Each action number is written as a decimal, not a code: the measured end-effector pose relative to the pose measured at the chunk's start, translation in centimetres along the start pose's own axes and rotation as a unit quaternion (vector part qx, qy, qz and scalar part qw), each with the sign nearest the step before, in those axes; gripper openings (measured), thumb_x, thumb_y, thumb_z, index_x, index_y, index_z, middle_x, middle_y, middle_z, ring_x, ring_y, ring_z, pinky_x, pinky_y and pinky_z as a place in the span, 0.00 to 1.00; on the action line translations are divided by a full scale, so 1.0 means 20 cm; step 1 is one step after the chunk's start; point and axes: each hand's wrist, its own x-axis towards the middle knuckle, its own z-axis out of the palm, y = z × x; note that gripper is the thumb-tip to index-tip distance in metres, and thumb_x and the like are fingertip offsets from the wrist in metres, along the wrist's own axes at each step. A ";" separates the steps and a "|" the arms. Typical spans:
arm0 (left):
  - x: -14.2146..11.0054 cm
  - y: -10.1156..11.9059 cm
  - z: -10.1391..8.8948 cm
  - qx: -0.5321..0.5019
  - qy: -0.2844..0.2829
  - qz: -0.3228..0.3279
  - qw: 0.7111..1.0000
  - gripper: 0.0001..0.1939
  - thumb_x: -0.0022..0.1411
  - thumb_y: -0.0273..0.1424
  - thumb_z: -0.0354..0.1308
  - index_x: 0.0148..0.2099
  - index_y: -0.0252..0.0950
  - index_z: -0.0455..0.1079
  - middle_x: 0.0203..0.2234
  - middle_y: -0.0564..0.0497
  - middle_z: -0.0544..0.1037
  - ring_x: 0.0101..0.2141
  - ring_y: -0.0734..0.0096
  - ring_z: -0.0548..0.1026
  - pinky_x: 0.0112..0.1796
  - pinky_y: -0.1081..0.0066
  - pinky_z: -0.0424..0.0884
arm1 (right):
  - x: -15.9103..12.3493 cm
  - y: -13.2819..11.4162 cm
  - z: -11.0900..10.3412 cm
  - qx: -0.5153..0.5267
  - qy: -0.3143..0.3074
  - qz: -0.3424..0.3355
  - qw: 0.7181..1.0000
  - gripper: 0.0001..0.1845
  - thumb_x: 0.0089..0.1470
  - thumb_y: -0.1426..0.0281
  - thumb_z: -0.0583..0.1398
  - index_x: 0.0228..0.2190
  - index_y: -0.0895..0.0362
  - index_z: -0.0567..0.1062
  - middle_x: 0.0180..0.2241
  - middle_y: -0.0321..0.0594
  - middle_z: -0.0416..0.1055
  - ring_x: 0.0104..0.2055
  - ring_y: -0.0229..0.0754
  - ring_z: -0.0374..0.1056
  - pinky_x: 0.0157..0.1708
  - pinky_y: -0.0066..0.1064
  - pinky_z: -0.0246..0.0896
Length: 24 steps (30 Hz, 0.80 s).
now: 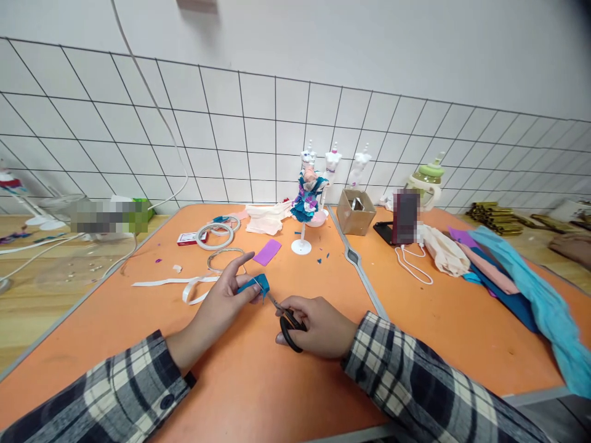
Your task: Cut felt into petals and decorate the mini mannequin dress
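Between the thumb and fingers of my left hand (226, 292) is a small folded piece of blue crepe paper (261, 283). My right hand (318, 324) grips black-handled scissors (290, 326), with fingers through the loops. The scissor blades point up and left and reach the blue paper's lower edge. Beyond my hands a flat purple piece of paper (267, 252) lies on the orange table (258, 381). Farther back stands a small mannequin (305, 203) on a white round base, dressed in teal, purple and pink ruffles.
Tape rolls (209, 236), a small red-and-white box (187, 239) and white ribbon (161, 282) lie to the left. A cardboard box (355, 212), a propped phone (406, 216) with cable, a bottle (427, 181) and coloured crepe strips (530, 295) are on the right.
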 end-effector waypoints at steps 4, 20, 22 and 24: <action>0.01 -0.02 -0.01 -0.009 0.019 -0.015 1.000 0.21 0.52 0.35 0.65 0.48 0.37 0.67 0.21 0.55 0.75 0.24 0.70 0.72 0.28 0.72 0.65 | 0.02 0.03 0.01 0.075 0.004 0.009 0.997 0.17 0.50 0.61 0.65 0.41 0.55 0.73 0.22 0.27 0.59 0.23 0.31 0.53 0.23 0.24 0.47; 0.03 -0.09 -0.02 -0.182 0.021 -0.067 0.981 0.14 0.57 0.41 0.65 0.38 0.37 0.74 0.31 0.52 0.76 0.32 0.69 0.72 0.34 0.73 0.68 | 0.03 -0.01 -0.02 0.256 -0.046 0.071 0.963 0.16 0.48 0.65 0.65 0.39 0.58 0.71 0.19 0.26 0.61 0.20 0.30 0.56 0.22 0.24 0.50; 0.02 -0.10 -0.02 -0.176 -0.013 -0.082 0.981 0.11 0.56 0.37 0.66 0.38 0.36 0.74 0.31 0.52 0.76 0.32 0.70 0.72 0.35 0.73 0.68 | 0.03 -0.01 -0.02 0.266 -0.047 0.072 0.960 0.17 0.48 0.64 0.65 0.38 0.59 0.71 0.19 0.26 0.61 0.21 0.30 0.57 0.23 0.24 0.51; 0.03 -0.11 -0.02 -0.170 -0.020 -0.093 0.981 0.09 0.54 0.32 0.68 0.36 0.35 0.74 0.29 0.53 0.76 0.30 0.72 0.72 0.33 0.74 0.67 | 0.02 -0.01 -0.03 0.286 -0.065 0.077 0.953 0.18 0.49 0.62 0.65 0.38 0.58 0.70 0.19 0.27 0.62 0.20 0.30 0.57 0.22 0.23 0.51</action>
